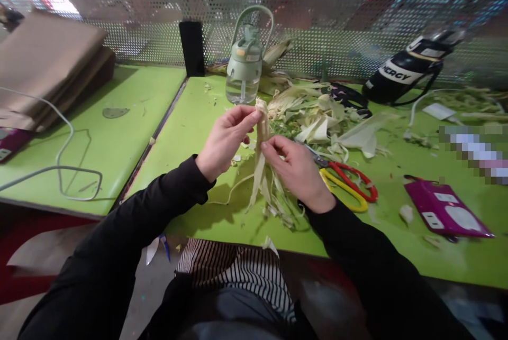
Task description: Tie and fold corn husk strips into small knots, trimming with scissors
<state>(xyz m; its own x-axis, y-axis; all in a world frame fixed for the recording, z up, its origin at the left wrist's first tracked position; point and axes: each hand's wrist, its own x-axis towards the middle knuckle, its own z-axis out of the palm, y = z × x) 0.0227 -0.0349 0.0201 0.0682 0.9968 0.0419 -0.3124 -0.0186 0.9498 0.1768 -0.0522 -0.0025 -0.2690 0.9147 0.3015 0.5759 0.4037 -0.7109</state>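
A pale bundle of corn husk (262, 129) is held upright above the green table, its loose strips hanging toward the front edge. My left hand (228, 136) pinches it near the top between thumb and fingers. Lower down, my right hand (292, 165) grips the same bundle from the right side. Behind it lies a heap of loose corn husks (317, 118). Scissors (349, 184) with one red and one yellow handle rest just right of my right hand, their blades partly hidden.
A green water bottle (244, 65) and a black phone-like slab (191, 49) stand at the back by a perforated metal screen (151, 17). A black flask (405, 70) leans at right. A purple pouch (446, 208) lies front right. Brown cardboard (55, 60) and a cable (59, 168) are left.
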